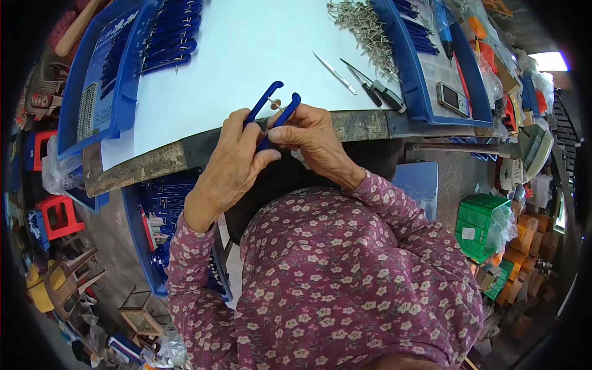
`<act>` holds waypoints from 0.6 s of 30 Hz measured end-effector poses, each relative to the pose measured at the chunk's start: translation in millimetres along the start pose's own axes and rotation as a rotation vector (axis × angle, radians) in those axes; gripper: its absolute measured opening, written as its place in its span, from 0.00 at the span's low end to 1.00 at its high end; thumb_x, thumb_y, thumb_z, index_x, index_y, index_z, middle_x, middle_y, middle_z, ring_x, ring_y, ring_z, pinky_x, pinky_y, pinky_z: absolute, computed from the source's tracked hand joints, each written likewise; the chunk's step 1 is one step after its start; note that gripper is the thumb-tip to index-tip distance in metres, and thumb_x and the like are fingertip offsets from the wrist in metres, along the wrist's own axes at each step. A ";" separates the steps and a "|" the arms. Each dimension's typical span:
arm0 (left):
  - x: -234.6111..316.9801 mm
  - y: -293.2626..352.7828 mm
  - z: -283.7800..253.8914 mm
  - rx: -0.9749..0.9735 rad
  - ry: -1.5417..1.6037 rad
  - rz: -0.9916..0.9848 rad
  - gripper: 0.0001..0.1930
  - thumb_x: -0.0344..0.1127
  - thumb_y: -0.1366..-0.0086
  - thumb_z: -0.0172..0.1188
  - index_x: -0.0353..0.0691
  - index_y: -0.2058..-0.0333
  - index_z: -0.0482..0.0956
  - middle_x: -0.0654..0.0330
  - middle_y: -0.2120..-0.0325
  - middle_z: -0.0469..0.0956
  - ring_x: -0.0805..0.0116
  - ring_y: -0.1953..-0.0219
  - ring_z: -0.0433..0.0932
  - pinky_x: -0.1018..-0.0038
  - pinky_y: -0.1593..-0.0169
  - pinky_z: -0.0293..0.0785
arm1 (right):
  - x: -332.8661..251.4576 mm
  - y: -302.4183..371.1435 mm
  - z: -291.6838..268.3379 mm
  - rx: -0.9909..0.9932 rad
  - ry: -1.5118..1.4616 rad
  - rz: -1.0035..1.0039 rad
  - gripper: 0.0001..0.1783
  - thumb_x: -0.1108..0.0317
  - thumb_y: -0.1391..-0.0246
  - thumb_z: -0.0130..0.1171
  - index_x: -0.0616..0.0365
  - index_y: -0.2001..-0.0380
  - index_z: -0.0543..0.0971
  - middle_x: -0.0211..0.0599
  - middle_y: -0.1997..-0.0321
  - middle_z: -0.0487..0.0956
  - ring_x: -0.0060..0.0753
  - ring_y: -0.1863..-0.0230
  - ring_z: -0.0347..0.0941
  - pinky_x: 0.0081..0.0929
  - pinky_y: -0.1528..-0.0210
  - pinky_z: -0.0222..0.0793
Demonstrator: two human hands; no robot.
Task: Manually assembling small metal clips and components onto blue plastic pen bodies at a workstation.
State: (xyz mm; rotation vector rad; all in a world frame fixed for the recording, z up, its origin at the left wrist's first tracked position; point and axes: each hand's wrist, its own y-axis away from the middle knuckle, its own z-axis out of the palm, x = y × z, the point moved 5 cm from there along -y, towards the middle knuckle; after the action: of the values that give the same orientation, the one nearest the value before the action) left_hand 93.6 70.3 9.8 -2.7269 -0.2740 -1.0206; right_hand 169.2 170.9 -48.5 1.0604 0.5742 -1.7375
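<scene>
Just over the table's front edge, both hands grip a blue two-armed plastic piece (264,102) whose arms stand apart in a V. Between its arms sits a small metal pin with a round disc (275,105). My left hand (227,157) is closed around the left arm of the piece. My right hand (316,137) pinches the right arm between thumb and fingers. The lower end of the piece is partly hidden by the fingers. Beyond the hands, a heap of metal pins (368,36) lies at the far right, and similar blue pieces (172,31) lie in a stack at the far left.
Blue trays (125,102) flank the white tabletop (246,49). Near the right tray lie a pointed metal tool (335,73), a dark-handled tool (364,85) and a phone (453,98). Below the table at left, a blue crate (137,234) holds more blue pieces. A green crate (478,228) stands right.
</scene>
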 end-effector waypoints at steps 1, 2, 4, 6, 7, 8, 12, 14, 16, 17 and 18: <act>-1.6 1.5 1.9 -0.001 -0.001 -0.003 0.10 0.28 0.44 0.55 0.29 0.69 0.64 0.47 0.62 0.61 0.54 0.61 0.65 0.67 0.59 0.65 | -0.1 0.7 2.0 -0.001 -0.002 0.002 0.09 0.72 0.56 0.62 0.61 0.69 0.76 0.29 0.76 0.76 0.14 0.76 0.69 0.10 0.74 0.66; -1.6 2.0 4.0 0.011 -0.097 0.044 0.10 0.27 0.46 0.55 0.29 0.69 0.64 0.46 0.61 0.61 0.53 0.61 0.65 0.66 0.58 0.65 | -0.9 1.1 3.4 0.028 0.023 0.020 0.08 0.72 0.55 0.61 0.61 0.70 0.76 0.27 0.77 0.75 0.14 0.77 0.67 0.10 0.75 0.64; -2.4 3.2 4.3 0.023 -0.194 0.087 0.10 0.27 0.47 0.56 0.28 0.69 0.65 0.46 0.60 0.61 0.52 0.60 0.65 0.65 0.57 0.65 | -1.5 3.3 3.3 0.054 0.046 0.042 0.07 0.71 0.55 0.61 0.61 0.70 0.76 0.26 0.78 0.73 0.13 0.78 0.66 0.11 0.76 0.62; -2.5 5.8 4.1 -0.017 -0.246 0.136 0.09 0.25 0.48 0.55 0.29 0.70 0.66 0.46 0.60 0.62 0.53 0.60 0.65 0.66 0.57 0.65 | -3.7 7.2 -0.5 -0.043 0.233 0.096 0.09 0.68 0.55 0.62 0.61 0.72 0.76 0.24 0.80 0.72 0.12 0.80 0.62 0.11 0.80 0.57; -3.7 6.6 0.6 -0.013 -0.249 0.131 0.09 0.25 0.48 0.55 0.29 0.70 0.66 0.46 0.60 0.62 0.53 0.60 0.65 0.66 0.57 0.65 | -8.8 7.8 -2.7 -0.050 0.232 0.096 0.09 0.68 0.55 0.62 0.61 0.72 0.76 0.24 0.80 0.72 0.12 0.80 0.62 0.11 0.80 0.57; -7.2 5.6 -0.2 -0.038 -0.330 0.146 0.08 0.25 0.49 0.54 0.29 0.70 0.66 0.46 0.60 0.62 0.53 0.60 0.65 0.66 0.56 0.65 | -14.9 5.3 -9.0 -0.027 0.481 0.075 0.10 0.66 0.55 0.62 0.61 0.72 0.76 0.23 0.82 0.70 0.12 0.81 0.61 0.11 0.81 0.55; -13.5 7.3 -3.8 -0.103 -0.459 0.173 0.06 0.24 0.49 0.52 0.29 0.72 0.67 0.49 0.62 0.63 0.57 0.61 0.65 0.68 0.56 0.65 | -31.5 3.2 -15.4 -0.014 1.057 -0.196 0.21 0.62 0.58 0.63 0.60 0.61 0.73 0.33 0.70 0.71 0.20 0.77 0.63 0.19 0.76 0.61; -15.4 8.2 -2.8 -0.145 -0.486 0.186 0.06 0.24 0.49 0.52 0.30 0.72 0.67 0.50 0.62 0.63 0.58 0.61 0.65 0.69 0.56 0.65 | -39.9 3.2 -1.6 -0.116 1.253 -0.500 0.32 0.59 0.62 0.64 0.57 0.52 0.68 0.39 0.54 0.67 0.33 0.63 0.68 0.30 0.64 0.67; -17.5 8.7 0.8 -0.194 -0.606 0.213 0.05 0.23 0.49 0.51 0.31 0.72 0.67 0.52 0.64 0.64 0.61 0.62 0.66 0.70 0.56 0.65 | -33.9 -4.7 2.8 -0.194 1.339 -0.511 0.33 0.58 0.63 0.65 0.57 0.52 0.68 0.39 0.54 0.68 0.35 0.61 0.68 0.30 0.62 0.67; -18.3 8.3 0.8 -0.196 -0.604 0.204 0.05 0.23 0.49 0.51 0.31 0.72 0.67 0.52 0.64 0.64 0.61 0.62 0.66 0.70 0.56 0.65 | -29.5 -7.1 6.4 -0.273 1.425 -0.526 0.33 0.57 0.64 0.65 0.57 0.53 0.69 0.39 0.55 0.68 0.37 0.59 0.68 0.31 0.60 0.67; -19.2 7.8 0.0 -0.183 -0.642 0.187 0.05 0.24 0.49 0.51 0.32 0.71 0.67 0.53 0.63 0.64 0.61 0.61 0.66 0.70 0.56 0.65 | -30.1 -7.0 9.0 -0.274 1.478 -0.546 0.34 0.57 0.65 0.66 0.58 0.53 0.69 0.40 0.56 0.68 0.38 0.61 0.68 0.30 0.61 0.68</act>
State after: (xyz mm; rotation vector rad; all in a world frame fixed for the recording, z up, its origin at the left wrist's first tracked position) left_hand 81.2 60.9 -4.0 -3.0973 -0.0174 -0.1032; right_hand 163.4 181.8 -18.7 1.9951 2.0688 -0.9072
